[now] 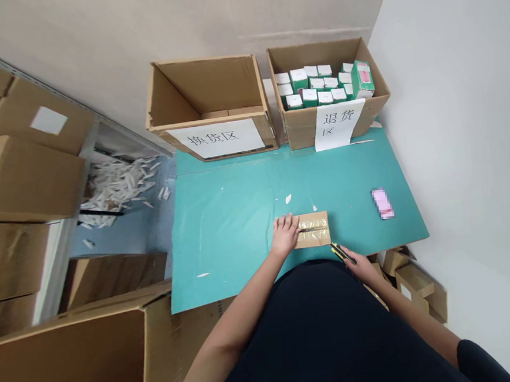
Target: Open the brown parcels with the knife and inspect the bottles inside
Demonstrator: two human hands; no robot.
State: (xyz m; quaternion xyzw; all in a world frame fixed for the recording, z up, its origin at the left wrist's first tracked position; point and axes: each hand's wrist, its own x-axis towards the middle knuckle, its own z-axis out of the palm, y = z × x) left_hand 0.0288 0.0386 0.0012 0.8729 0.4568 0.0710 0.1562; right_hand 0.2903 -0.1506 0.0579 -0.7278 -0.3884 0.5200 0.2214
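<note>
A small cardboard box (315, 237) with clear tape along its top lies flat near the front edge of the table. My left hand (285, 234) rests on the box's left end, its fingers stretched out over the top. In my right hand (358, 264) is a yellow and black utility knife (342, 253), gripped by the handle. The knife's tip is at the box's lower right corner; whether it touches the cardboard I cannot tell.
On the green table (222, 217) stand an open cardboard box (162, 127) with a paper label and another box (298, 130) holding several green-and-white cartons. A blurred pink phone-like item (382, 203) lies at right. A large open carton (161, 351) stands front left.
</note>
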